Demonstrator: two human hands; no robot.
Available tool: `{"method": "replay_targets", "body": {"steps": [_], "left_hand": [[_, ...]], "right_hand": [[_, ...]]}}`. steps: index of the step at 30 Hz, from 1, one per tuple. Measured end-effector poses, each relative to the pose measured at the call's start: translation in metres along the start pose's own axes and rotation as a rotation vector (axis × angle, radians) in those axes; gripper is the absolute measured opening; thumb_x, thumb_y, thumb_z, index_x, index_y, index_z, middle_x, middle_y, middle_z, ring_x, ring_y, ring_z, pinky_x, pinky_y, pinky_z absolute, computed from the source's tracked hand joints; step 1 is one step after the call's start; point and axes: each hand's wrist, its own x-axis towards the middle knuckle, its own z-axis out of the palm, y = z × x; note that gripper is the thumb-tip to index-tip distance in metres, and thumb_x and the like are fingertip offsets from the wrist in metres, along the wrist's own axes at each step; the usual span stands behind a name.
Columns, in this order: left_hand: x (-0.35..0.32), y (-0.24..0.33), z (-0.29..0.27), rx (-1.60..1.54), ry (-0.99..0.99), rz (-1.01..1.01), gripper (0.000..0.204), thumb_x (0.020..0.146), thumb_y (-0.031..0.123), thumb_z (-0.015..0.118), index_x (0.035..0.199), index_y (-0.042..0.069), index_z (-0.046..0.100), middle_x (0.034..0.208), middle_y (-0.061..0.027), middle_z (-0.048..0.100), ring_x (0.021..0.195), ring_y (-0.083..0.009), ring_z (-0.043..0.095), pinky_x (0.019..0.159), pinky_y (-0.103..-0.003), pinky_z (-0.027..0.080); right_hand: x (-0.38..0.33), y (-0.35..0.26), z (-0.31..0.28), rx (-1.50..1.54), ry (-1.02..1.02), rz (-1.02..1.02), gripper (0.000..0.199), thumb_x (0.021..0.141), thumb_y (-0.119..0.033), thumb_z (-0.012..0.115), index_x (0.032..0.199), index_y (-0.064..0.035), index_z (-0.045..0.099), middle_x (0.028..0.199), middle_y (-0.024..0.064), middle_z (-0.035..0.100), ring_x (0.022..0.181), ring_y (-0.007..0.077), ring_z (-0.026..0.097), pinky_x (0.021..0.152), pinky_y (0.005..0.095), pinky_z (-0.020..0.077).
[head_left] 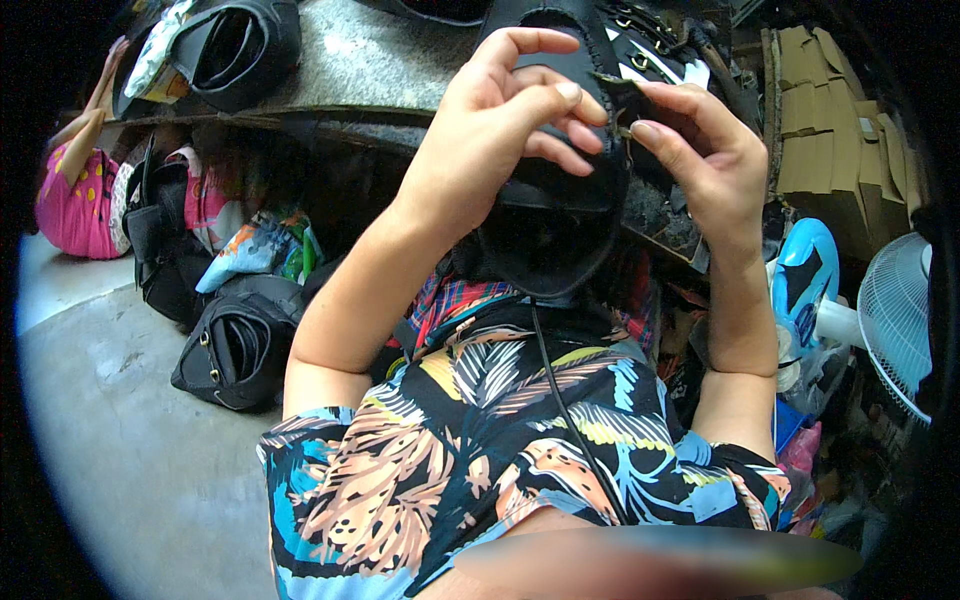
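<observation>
A black bag-like piece [560, 182] with a stitched-looking edge lies before me, one end on the workbench and its rounded lower end toward my lap. Over its left part is my left hand [510, 110], fingers loosely curled and spread, with nothing visible in them. At the piece's right edge my right hand [705, 145] pinches a narrow dark strip [624, 92] between thumb and index finger. Whether that strip belongs to the black piece I cannot tell.
Finished-looking black bags stand on the bench [375, 65] and on the floor [130, 400], one a black bag [235, 350] with buckles. Tools and straps [655, 50] lie at the back right. Flattened cardboard [825, 130] and a white fan [895, 320] stand right. Another person's arm [80, 135] shows far left.
</observation>
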Motion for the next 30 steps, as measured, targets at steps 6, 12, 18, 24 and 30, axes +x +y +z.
{"method": "replay_targets", "body": {"steps": [6, 12, 18, 24, 30], "left_hand": [[0.001, -0.003, 0.014, 0.272, 0.007, 0.100, 0.039, 0.092, 0.010, 0.064, 0.127, -0.002, 0.049, 0.097, -0.0105, 0.063, 0.077, -0.0115, 0.063, 0.058, -0.023, 0.056], [0.005, 0.002, 0.006, 0.191, -0.010, 0.021, 0.021, 0.092, 0.012, 0.065, 0.107, -0.003, 0.062, 0.083, -0.0071, 0.065, 0.062, -0.0098, 0.063, 0.053, -0.024, 0.056], [0.003, 0.001, 0.000, -0.096, -0.001, -0.074, 0.024, 0.093, 0.006, 0.062, 0.113, -0.006, 0.058, 0.087, -0.0113, 0.065, 0.067, -0.0152, 0.067, 0.059, -0.028, 0.061], [0.002, -0.004, 0.010, -0.077, -0.074, -0.062, 0.040, 0.090, 0.004, 0.064, 0.127, -0.004, 0.050, 0.090, -0.0121, 0.066, 0.072, -0.0159, 0.068, 0.066, -0.028, 0.060], [0.005, 0.008, 0.003, 0.174, -0.060, 0.070, 0.038, 0.095, 0.011, 0.058, 0.130, -0.002, 0.051, 0.081, -0.0091, 0.066, 0.055, -0.0082, 0.058, 0.046, -0.019, 0.047]], "right_hand": [[0.006, 0.009, -0.004, 0.464, -0.012, 0.205, 0.026, 0.091, -0.009, 0.067, 0.114, 0.0012, 0.067, 0.102, 0.0064, 0.070, 0.085, 0.0085, 0.065, 0.075, 0.0195, 0.0510], [0.012, 0.006, -0.001, 0.184, -0.010, 0.103, 0.023, 0.095, -0.012, 0.063, 0.113, 0.0004, 0.067, 0.095, 0.0019, 0.067, 0.086, 0.0059, 0.060, 0.075, 0.0190, 0.0470], [0.018, 0.005, -0.003, 0.055, -0.130, 0.032, 0.025, 0.094, -0.014, 0.065, 0.115, 0.0009, 0.064, 0.095, 0.0021, 0.065, 0.088, 0.0075, 0.059, 0.079, 0.0206, 0.0475], [0.006, 0.014, -0.004, 0.292, -0.015, 0.127, 0.020, 0.093, -0.012, 0.066, 0.108, 0.0011, 0.063, 0.095, 0.0023, 0.065, 0.088, 0.0071, 0.060, 0.080, 0.0205, 0.0479], [-0.003, 0.022, -0.021, 0.502, 0.092, 0.302, 0.017, 0.093, -0.012, 0.066, 0.104, 0.0001, 0.064, 0.091, 0.0011, 0.066, 0.084, 0.0051, 0.060, 0.076, 0.0181, 0.0476]]}}
